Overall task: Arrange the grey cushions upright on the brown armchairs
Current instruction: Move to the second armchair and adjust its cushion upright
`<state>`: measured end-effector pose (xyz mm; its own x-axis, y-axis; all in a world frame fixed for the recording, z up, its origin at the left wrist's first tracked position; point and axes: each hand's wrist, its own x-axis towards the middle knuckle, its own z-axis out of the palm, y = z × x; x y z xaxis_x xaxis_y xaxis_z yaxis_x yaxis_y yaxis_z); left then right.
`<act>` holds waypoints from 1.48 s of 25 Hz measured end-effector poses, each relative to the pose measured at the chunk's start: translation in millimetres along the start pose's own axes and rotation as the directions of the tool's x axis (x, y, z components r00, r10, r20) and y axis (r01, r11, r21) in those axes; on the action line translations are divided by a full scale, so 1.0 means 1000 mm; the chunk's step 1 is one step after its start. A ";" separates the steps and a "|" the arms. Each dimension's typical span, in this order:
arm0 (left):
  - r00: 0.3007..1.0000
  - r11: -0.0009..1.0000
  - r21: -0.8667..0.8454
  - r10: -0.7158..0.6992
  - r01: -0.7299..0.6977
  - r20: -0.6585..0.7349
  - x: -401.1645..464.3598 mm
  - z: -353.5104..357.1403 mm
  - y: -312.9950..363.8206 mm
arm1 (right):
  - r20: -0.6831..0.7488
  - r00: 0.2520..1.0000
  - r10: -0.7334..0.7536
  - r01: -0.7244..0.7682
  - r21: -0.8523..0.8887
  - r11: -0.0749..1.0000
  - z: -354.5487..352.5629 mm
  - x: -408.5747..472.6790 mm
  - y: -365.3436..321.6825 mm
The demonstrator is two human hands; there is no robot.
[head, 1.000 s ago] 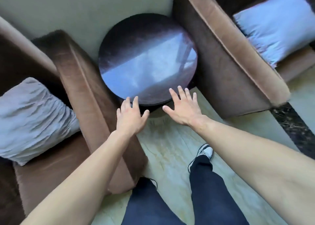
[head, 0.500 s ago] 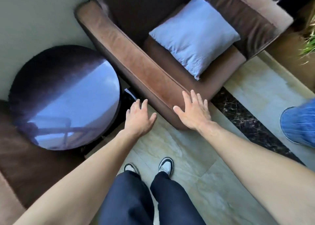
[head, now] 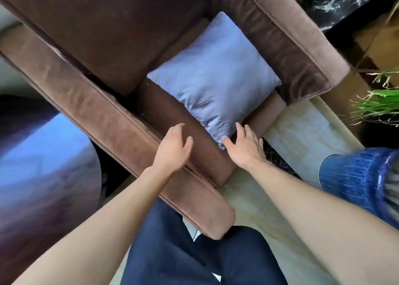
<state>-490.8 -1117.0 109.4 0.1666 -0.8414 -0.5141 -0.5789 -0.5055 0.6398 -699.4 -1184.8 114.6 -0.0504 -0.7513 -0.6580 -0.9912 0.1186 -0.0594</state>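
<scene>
The place looks like a home living room or a lounge. A brown upholstered armchair (head: pixel 121 120) with a grey cushion (head: pixel 216 79) stands on polished marble flooring (head: pixel 302 129), beside a glossy round side table (head: pixel 43 155), a blue ceramic pot (head: pixel 362 177) and a green plant (head: pixel 380 105).

Both bare forearms extended, left hand (head: pixel 172 150) loosely curled, right hand (head: pixel 245 147) spread (palm down)

Scene lit by soft daylight, moderately bright. Bluish glare is seen on the round bench top (head: pixel 43 155) at left, which is motion-blurred. Blue pot (head: pixel 358 181) at right edge smeared too. Grey cushion (head: pixel 216 79) fairly sharp w/ cool sheen. Wide-angle bending is noted at edges; armchair (head: pixel 108 36) back is shadowed.
</scene>
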 end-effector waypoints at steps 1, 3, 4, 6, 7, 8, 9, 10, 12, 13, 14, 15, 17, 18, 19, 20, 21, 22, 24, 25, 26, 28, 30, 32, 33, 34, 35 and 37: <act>0.998 0.997 -0.049 -0.061 0.061 0.000 0.018 0.001 0.007 | 0.000 1.000 0.001 -0.001 0.003 1.000 -0.013 0.023 -0.002; 0.976 0.959 -0.181 -0.218 0.217 0.010 0.055 0.007 0.020 | -0.026 0.999 -0.028 0.029 0.030 0.999 -0.042 0.074 -0.004; 0.952 0.916 -0.266 -0.306 0.301 0.027 0.075 0.013 0.021 | -0.059 0.997 -0.049 0.051 0.035 0.998 -0.054 0.103 -0.002; 0.876 0.760 -0.470 -0.479 0.449 0.061 0.115 0.027 0.019 | -0.151 0.984 -0.095 0.101 0.031 0.994 -0.078 0.168 0.001; 0.836 0.667 -0.572 -0.546 0.478 0.063 0.135 0.034 0.015 | -0.196 0.974 -0.110 0.122 0.051 0.991 -0.092 0.200 0.001; 0.787 0.562 -0.669 -0.614 0.486 0.057 0.156 0.043 0.011 | -0.227 0.967 -0.115 0.140 0.094 0.986 -0.106 0.236 0.000; 0.735 0.459 -0.750 -0.676 0.476 0.052 0.177 0.055 0.002 | -0.251 0.963 -0.098 0.142 0.166 0.976 -0.119 0.269 -0.003; 0.693 0.386 -0.807 -0.720 0.447 0.039 0.203 0.073 -0.010 | -0.265 0.962 -0.057 0.127 0.256 0.958 -0.130 0.301 -0.006; 0.640 0.295 -0.882 -0.768 0.367 0.009 0.244 0.100 -0.018 | -0.216 0.976 0.019 0.073 0.408 0.910 -0.142 0.359 -0.009; 0.614 0.281 -0.906 -0.789 0.317 -0.030 0.257 0.104 -0.008 | -0.163 0.986 0.029 0.047 0.446 0.894 -0.140 0.382 -0.008; 0.584 0.287 -0.918 -0.808 0.274 -0.079 0.261 0.107 0.004 | -0.113 0.993 0.026 0.027 0.445 0.895 -0.131 0.397 -0.006; 0.551 0.306 -0.922 -0.824 0.238 -0.131 0.264 0.109 0.014 | -0.088 0.996 0.021 0.018 0.426 0.904 -0.124 0.406 -0.005; 0.480 0.352 -0.900 -0.855 0.257 -0.198 0.275 0.130 0.008 | -0.111 0.993 0.043 0.006 0.412 0.911 -0.098 0.425 0.000; 0.474 0.356 -0.897 -0.857 0.264 -0.200 0.275 0.133 0.011 | -0.160 0.986 0.052 0.019 0.408 0.913 -0.096 0.426 0.000; 0.484 0.369 -0.891 -0.850 0.265 -0.208 0.273 0.134 0.011 | -0.188 0.980 0.068 0.019 0.428 0.903 -0.093 0.424 -0.002; 0.496 0.377 -0.884 -0.844 0.278 -0.204 0.271 0.130 0.013 | -0.209 0.974 0.084 0.021 0.456 0.890 -0.095 0.421 -0.005; 0.509 0.390 -0.876 -0.835 0.285 -0.207 0.268 0.126 0.016 | -0.223 0.971 0.083 0.031 0.463 0.886 -0.101 0.417 -0.006; 0.520 0.389 -0.877 -0.830 0.282 -0.202 0.264 0.120 0.018 | -0.225 0.971 0.084 0.032 0.467 0.884 -0.107 0.410 -0.007; 0.533 0.372 -0.891 -0.825 0.260 -0.189 0.253 0.105 0.026 | -0.212 0.972 0.103 0.013 0.487 0.873 -0.120 0.394 -0.008; 0.551 0.370 -0.900 -0.812 0.230 -0.193 0.245 0.095 0.030 | -0.210 0.971 0.116 0.005 0.502 0.865 -0.127 0.384 -0.010; 0.579 0.373 -0.906 -0.791 0.201 -0.197 0.237 0.084 0.032 | -0.217 0.969 0.120 0.011 0.521 0.853 -0.135 0.372 -0.014; 0.626 0.385 -0.911 -0.750 0.146 -0.216 0.217 0.060 0.043 | -0.269 0.958 0.100 0.076 0.575 0.815 -0.150 0.348 -0.023; 0.652 0.393 -0.915 -0.718 0.092 -0.243 0.195 0.035 0.053 | -0.306 0.950 0.068 0.171 0.687 0.706 -0.161 0.327 -0.033; 0.654 0.429 -0.903 -0.686 0.011 -0.318 0.175 0.017 0.056 | -0.323 0.943 0.077 0.233 0.809 0.539 -0.173 0.314 -0.045; 0.657 0.448 -0.892 -0.655 -0.059 -0.373 0.166 0.002 0.055 | -0.330 0.939 0.092 0.254 0.850 0.462 -0.184 0.308 -0.058; 0.657 0.460 -0.879 -0.624 -0.127 -0.422 0.161 -0.008 0.049 | -0.324 0.941 0.101 0.261 0.881 0.394 -0.191 0.304 -0.070; 0.655 0.460 -0.868 -0.600 -0.188 -0.460 0.159 -0.018 0.042 | -0.318 0.943 0.099 0.270 0.903 0.334 -0.198 0.303 -0.085; 0.636 0.399 -0.872 -0.602 -0.285 -0.483 0.158 -0.032 0.029 | -0.284 0.958 0.049 0.265 0.936 0.231 -0.202 0.303 -0.119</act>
<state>-455.7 -1270.7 64.6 0.8400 -0.3234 -0.4358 0.4174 -0.1282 0.8996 -621.6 -1557.5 73.7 -0.1319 -0.8978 -0.4201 -0.1277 0.4357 -0.8910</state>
